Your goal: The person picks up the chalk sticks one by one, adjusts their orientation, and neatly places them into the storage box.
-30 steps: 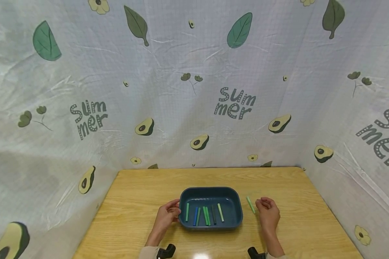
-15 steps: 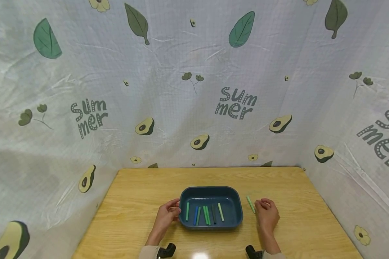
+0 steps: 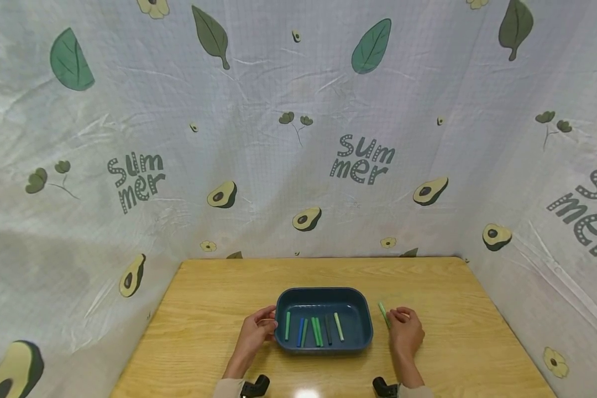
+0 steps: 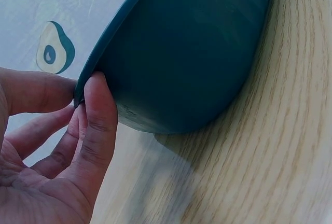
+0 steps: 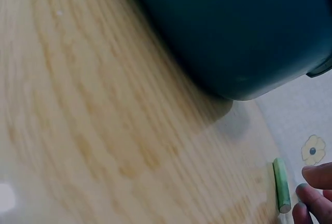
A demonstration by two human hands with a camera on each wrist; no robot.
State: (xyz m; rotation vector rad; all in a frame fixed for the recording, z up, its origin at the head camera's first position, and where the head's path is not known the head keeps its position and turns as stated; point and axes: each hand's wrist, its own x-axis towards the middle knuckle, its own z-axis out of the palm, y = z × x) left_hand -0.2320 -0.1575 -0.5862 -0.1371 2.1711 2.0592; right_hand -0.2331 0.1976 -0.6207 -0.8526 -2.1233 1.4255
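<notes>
A dark teal plastic tub (image 3: 323,349) stands on the table. My left hand (image 3: 255,333) pinches the rim at its left end; in the left wrist view the thumb and fingers (image 4: 99,115) meet on either side of that rim. Inside the tub lie several thin chalk-like sticks, among them a blue one (image 3: 300,331) and a pale green one (image 3: 339,326). To the tub's right, a light green chalk stick (image 5: 281,185) lies on the wood. Beside it is my right hand (image 3: 405,330), fingers loosely bent, with a small gap to the stick in the right wrist view.
The wooden table (image 3: 219,287) extends around the tub. A pale printed sheet (image 3: 258,166) hangs behind the table and along both sides.
My right hand has moved slightly left, closer to the light green chalk stick outside the tub. The left hand and the tub stay where they were.
</notes>
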